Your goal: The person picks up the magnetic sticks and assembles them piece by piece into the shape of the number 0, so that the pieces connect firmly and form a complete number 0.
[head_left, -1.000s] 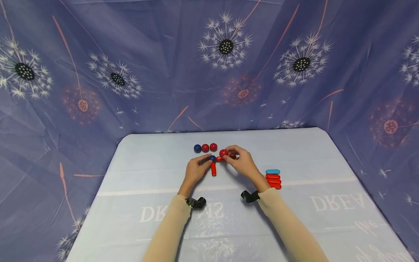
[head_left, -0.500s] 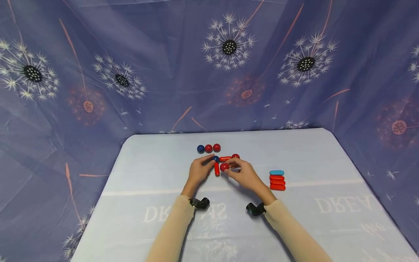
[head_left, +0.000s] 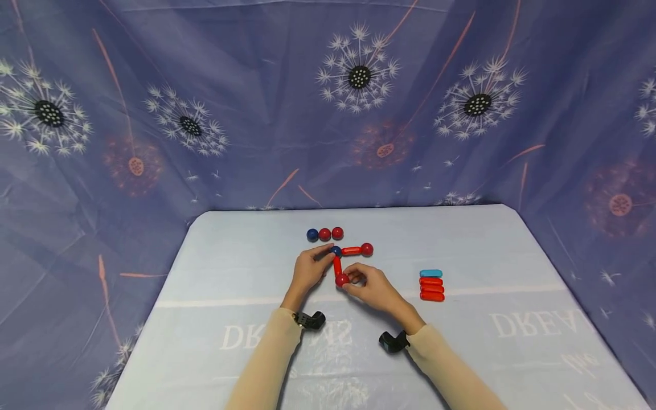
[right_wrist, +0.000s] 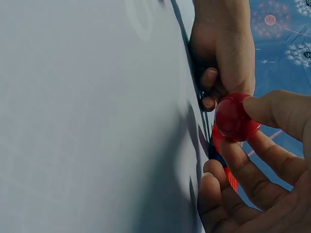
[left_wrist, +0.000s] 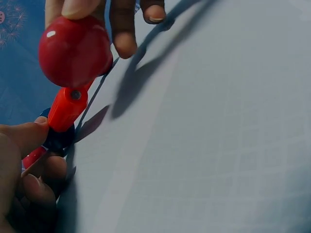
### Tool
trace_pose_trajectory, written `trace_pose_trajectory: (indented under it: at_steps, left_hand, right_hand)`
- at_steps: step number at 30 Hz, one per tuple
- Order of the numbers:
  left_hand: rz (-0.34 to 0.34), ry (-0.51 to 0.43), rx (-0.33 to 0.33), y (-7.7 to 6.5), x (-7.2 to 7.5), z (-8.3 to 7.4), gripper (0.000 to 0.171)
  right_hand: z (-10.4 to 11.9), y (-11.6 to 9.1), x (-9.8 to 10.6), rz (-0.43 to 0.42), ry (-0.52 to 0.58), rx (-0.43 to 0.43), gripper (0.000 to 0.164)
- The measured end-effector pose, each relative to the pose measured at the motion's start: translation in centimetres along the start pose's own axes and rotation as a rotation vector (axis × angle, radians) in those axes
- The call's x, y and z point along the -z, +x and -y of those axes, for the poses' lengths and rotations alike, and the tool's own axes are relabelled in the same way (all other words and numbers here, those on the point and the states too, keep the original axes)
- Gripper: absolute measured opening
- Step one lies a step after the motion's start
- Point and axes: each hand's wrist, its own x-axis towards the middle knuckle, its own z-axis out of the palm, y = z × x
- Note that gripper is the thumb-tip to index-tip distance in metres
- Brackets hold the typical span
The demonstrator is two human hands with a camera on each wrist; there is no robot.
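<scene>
My left hand [head_left: 309, 267] pinches a dark blue ball [head_left: 335, 251] between thumb and fingers. From that ball a red rod [head_left: 351, 250] runs right to a red ball [head_left: 367, 249], and a second red rod [head_left: 337, 266] points toward me. My right hand [head_left: 373, 286] pinches another red ball [head_left: 341, 280] at the near end of this second rod. In the left wrist view the held red ball [left_wrist: 75, 51] is right at the rod's end [left_wrist: 68, 108]; whether they are joined I cannot tell. The right wrist view shows the red ball [right_wrist: 236, 116] between thumb and fingertips.
Behind my left hand a loose blue ball [head_left: 312, 234] and two red balls [head_left: 325, 234] lie in a row. To the right, a light blue rod [head_left: 431, 273] lies above several red rods [head_left: 432, 288]. A pale cloth covers the table [head_left: 215, 250]; a patterned curtain hangs behind.
My right hand has moved toward me, carrying its red ball from beside the right-hand rod to the near rod's end. The left hand keeps its grip on the blue ball.
</scene>
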Motion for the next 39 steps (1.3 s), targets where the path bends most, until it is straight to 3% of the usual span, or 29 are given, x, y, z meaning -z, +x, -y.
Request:
trace_pose_trajectory:
  at_steps: [39]
  left_hand:
    - [-0.031, 0.028, 0.003, 0.17, -0.36, -0.20, 0.032]
  right_hand:
    - [-0.82, 0.74, -0.47, 0.017, -0.031, -0.037, 0.024]
